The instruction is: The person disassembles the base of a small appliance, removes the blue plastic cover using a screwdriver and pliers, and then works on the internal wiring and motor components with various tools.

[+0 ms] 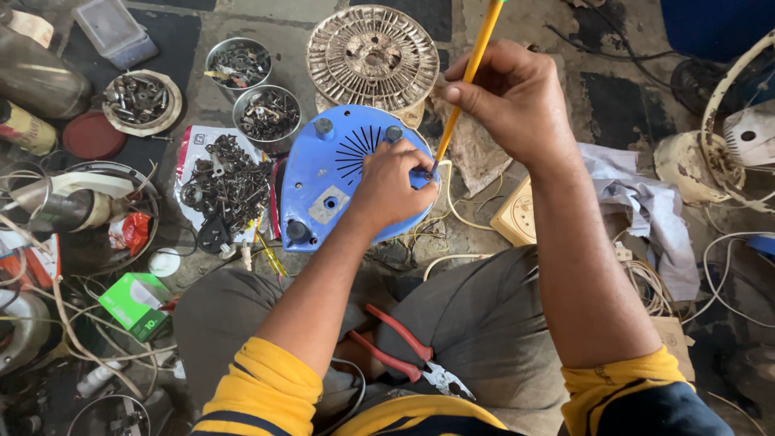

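Left hand: fingers curled, pressing blue round fan housing; right hand: fingers pinched around yellow-handled screwdriver, tip at housing's edge; red-handled pliers on lap.

Soft, even daylight fills the scene, bright enough to show colours plainly, with no hard glare. Shadows are faint and short, gathering under the blue fan housing and between the forearms. The left edge and lower corners fall dimmer. The centre is sharp; wide-angle distortion bends the metal bowls and the white fan guard near the edges, where detail softens slightly.
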